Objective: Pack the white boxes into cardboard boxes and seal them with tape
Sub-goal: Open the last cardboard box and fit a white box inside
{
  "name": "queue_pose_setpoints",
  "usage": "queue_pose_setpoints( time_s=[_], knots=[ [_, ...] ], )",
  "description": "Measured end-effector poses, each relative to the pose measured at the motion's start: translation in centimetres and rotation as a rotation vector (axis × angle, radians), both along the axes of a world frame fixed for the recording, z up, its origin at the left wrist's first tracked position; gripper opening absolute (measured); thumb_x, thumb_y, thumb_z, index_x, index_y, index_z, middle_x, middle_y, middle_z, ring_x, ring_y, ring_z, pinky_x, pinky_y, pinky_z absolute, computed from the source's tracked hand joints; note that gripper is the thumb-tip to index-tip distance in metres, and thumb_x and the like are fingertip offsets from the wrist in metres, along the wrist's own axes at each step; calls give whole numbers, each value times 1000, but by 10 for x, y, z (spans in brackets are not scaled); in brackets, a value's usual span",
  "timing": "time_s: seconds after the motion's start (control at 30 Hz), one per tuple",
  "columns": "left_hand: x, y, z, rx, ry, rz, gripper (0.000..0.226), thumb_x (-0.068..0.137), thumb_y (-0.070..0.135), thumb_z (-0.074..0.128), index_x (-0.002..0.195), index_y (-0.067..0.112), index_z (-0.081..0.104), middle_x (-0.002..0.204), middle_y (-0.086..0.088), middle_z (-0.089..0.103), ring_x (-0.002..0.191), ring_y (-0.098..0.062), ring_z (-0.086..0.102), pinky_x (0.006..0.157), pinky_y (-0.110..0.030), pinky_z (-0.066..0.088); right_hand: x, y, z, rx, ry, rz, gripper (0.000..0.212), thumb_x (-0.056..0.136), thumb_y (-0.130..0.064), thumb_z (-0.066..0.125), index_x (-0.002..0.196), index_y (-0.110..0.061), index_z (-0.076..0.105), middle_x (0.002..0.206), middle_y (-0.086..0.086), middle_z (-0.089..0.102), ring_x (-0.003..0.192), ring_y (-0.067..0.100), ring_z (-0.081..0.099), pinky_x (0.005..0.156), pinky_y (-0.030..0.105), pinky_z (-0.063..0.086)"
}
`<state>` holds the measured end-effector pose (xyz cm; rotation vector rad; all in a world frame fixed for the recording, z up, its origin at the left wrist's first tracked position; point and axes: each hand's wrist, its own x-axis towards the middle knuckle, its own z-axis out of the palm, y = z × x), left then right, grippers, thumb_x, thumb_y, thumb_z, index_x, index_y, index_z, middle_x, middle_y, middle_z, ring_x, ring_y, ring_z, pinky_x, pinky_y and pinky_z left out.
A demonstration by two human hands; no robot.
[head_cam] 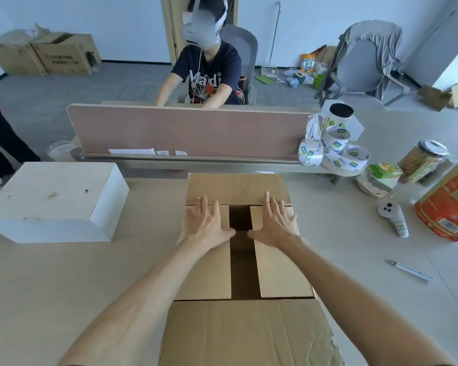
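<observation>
Tabletop cardboard box hides its dark inside; left hand and right hand press flaps, fingers straight.

Both bare forearms outstretched, left hand and right hand flat, fingers straight and spread
</observation>
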<state>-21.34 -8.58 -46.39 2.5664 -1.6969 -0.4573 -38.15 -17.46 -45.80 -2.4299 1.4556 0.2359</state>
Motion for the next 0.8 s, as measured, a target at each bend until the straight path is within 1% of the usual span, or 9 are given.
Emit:
queue_pose_setpoints(
  time_s=[0.1,0.2,0.3,0.37,0.47,0.53,0.6,0.67,0.8],
  knots=[
    [1,7,17,-58,99,-20,83,92,53,49,154,17,7,163,-6,-1,149,-28,3,120,-48,15,-5,-4,17,98,-169,-24,110,82,-54,61,155,-21,-15,164,2,12,148,31,18,109,48,38],
    [3,10,46,-37,220,-61,73,98,36,45,155,18,4,163,1,-4,149,-25,9,118,-41,20,-14,-11,44,167,-290,-78,99,90,-34,57,155,-16,-15,158,11,28,137,35,37,102,39,39],
    [7,13,76,19,6,-163,69,97,27,42,155,18,6,163,1,-9,150,-25,6,117,-45,25,-26,-16,63,76,-335,-59,95,86,-11,48,154,-14,-18,148,15,40,118,39,51,88,37,43],
    [12,17,90,72,-216,-206,69,92,18,47,154,18,15,162,-4,-13,150,-25,-3,120,-48,16,-39,-13,74,-17,-208,-1,95,84,-5,49,155,-14,-14,147,16,35,113,39,53,79,36,42],
    [12,27,92,184,-508,-139,55,88,18,57,141,19,43,161,-16,-9,149,-30,-6,119,-52,-1,-63,-7,76,-370,128,130,86,83,-11,57,154,-14,9,146,16,29,125,34,45,91,43,45],
    [14,39,84,251,-677,-102,47,90,26,56,137,23,52,161,-18,-3,148,-35,-5,118,-52,-8,-75,-3,70,-484,271,138,69,85,-10,58,147,-12,28,152,21,20,139,37,28,109,53,33],
    [14,53,70,272,-754,-85,49,93,28,51,141,20,49,161,-16,2,148,-38,-6,118,-52,-12,-86,3,58,-524,333,100,56,93,-9,49,147,-9,34,157,26,14,145,46,12,116,61,15],
    [11,68,56,293,-769,-91,50,95,29,50,143,15,46,160,-17,9,147,-39,-2,120,-49,-8,-100,11,47,-521,409,93,54,97,-15,44,150,-9,31,158,25,14,146,50,4,115,65,2],
    [-2,95,33,322,-757,-128,43,95,29,49,136,18,54,157,-18,18,146,-39,7,119,-50,-8,-128,31,19,-415,448,159,60,95,-26,49,151,-14,30,157,19,23,146,48,4,118,59,0]
  ],
)
